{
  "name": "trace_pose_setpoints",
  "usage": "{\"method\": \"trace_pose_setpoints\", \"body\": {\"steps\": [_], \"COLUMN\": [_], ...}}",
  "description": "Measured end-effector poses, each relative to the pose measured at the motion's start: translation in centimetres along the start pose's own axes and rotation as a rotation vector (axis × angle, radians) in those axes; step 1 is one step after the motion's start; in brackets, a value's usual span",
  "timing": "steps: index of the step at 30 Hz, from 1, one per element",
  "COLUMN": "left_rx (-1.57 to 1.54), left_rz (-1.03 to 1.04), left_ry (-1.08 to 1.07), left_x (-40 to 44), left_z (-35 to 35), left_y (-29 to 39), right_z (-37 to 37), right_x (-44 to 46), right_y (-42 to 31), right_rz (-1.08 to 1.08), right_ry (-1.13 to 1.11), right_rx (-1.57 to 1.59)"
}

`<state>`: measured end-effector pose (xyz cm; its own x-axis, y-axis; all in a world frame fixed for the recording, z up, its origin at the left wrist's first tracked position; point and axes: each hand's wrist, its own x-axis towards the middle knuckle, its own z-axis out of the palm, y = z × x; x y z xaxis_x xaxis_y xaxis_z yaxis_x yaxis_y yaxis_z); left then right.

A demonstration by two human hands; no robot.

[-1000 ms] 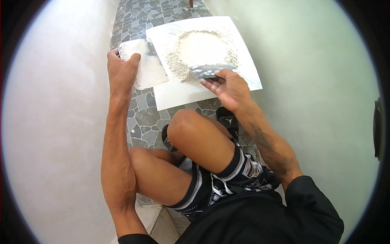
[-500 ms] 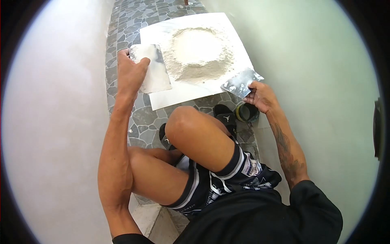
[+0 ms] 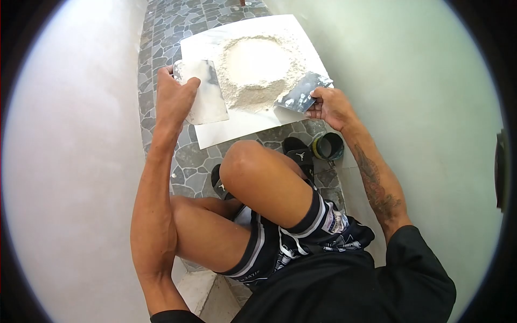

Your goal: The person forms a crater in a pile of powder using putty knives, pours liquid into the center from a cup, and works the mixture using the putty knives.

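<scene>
A ring of pale powder (image 3: 253, 94) with a whitish pool (image 3: 256, 60) in its middle lies on a white board (image 3: 226, 129). My left hand (image 3: 177, 97) is closed on a flat, powder-smeared metal scraper plate (image 3: 207, 97), held at the board's left side with the thumb on its face. My right hand (image 3: 331, 105) grips a second metal scraper plate (image 3: 299, 97), spotted with white bits. That plate is tilted at the near right edge of the powder; whether it touches the powder I cannot tell.
A dark round container (image 3: 327, 146) stands on the stone-patterned floor (image 3: 188, 156) by my sandalled foot (image 3: 299, 153). Pale walls (image 3: 75, 134) close in on both sides. My bent knees (image 3: 245, 161) are just in front of the board.
My right hand has moved left and slightly away from me, bringing its scraper plate over to the powder's near right edge. My left hand and its plate have hardly moved.
</scene>
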<state>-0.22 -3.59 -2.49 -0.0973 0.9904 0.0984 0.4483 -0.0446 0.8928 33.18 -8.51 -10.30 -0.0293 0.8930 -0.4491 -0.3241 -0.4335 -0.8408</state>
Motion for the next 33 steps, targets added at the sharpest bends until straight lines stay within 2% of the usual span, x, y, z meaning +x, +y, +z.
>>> {"method": "trace_pose_setpoints", "body": {"steps": [13,19,23,27,33], "left_rx": [-0.018,0.000,-0.027,-0.018,0.002], "left_rz": [0.044,0.049,0.020,0.017,0.025], "left_ry": [0.015,0.024,0.008,0.011,0.037], "left_x": [-0.2,0.1,-0.2,-0.1,-0.1], "left_z": [0.3,0.1,-0.1,-0.1,-0.1], "left_y": [0.3,0.2,0.0,-0.1,-0.2], "right_z": [3.9,-1.0,-3.0,-2.1,0.7], "right_x": [0.2,-0.8,-2.2,-1.3,-0.5], "right_y": [-4.2,-1.9,0.3,1.9,1.8], "right_rz": [-0.058,-0.014,0.094,0.123,0.034], "right_ry": [-0.031,0.040,0.063,0.059,-0.013], "right_rx": [-0.174,-0.137,-0.076,-0.071,0.024]}}
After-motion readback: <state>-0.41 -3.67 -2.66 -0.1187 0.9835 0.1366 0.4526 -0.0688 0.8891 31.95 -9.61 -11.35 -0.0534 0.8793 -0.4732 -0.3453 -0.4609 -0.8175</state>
